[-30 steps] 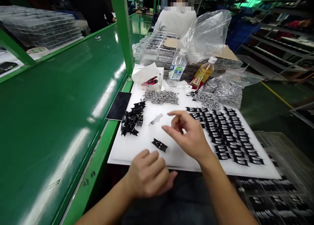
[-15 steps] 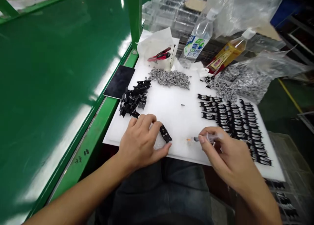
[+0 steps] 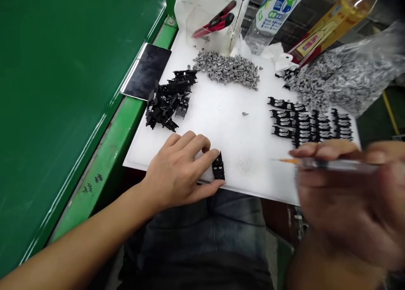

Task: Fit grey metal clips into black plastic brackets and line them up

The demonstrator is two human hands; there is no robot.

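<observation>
Near the front edge of the white board point(image 3: 234, 134), my left hand point(image 3: 182, 167) grips a small black plastic part point(image 3: 218, 167) between thumb and fingers. My right hand point(image 3: 344, 201), blurred and close to the camera, is closed around a clear syringe point(image 3: 335, 165). Its orange-hubbed needle points left over the board. A jumble of similar black parts point(image 3: 171, 98) lies beyond my left hand. Past the middle sits a heap of small grey pieces point(image 3: 228, 68), with one loose grey piece point(image 3: 245, 113) apart from it.
Rows of black parts with grey pieces on them point(image 3: 303, 123) lie at the right, partly hidden by my right hand. A tablet point(image 3: 147, 71) rests on the green ledge. Behind stand a holder with a red cutter point(image 3: 218, 22), two bottles point(image 3: 275, 12) and a plastic bag of grey pieces point(image 3: 341, 79).
My right hand has lifted the syringe up and right, nearer the camera. The black part in my left hand has turned more upright. The view has shifted closer to the board.
</observation>
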